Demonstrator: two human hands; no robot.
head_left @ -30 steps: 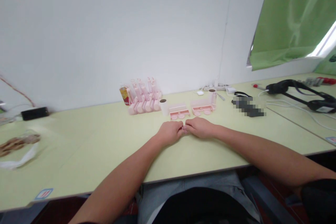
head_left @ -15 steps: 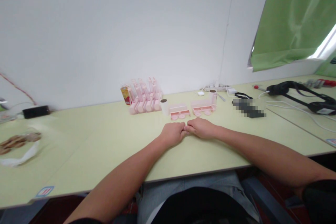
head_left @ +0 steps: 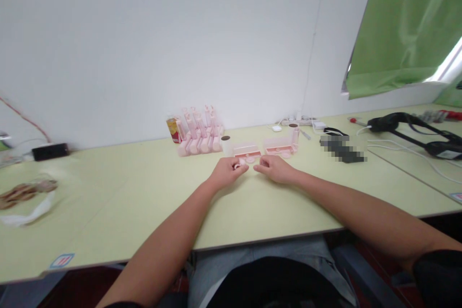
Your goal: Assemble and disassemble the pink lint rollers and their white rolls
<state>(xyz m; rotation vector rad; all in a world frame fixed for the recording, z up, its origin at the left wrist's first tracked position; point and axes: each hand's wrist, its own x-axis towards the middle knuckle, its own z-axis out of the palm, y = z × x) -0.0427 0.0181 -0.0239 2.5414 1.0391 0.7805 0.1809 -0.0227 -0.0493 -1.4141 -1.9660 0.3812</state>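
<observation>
Left hand (head_left: pixel 228 172) and right hand (head_left: pixel 277 170), touching earlier, have parted. Between the left's thumb and fingers sits a small pale piece (head_left: pixel 237 166), pinched, near pink open case (head_left: pixel 247 155); the right curls loosely, thumb apart.

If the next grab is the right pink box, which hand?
Right, I'd say: the right hand sits just in front of the box, while the left hand is farther off and seems to hold something pale.
</observation>
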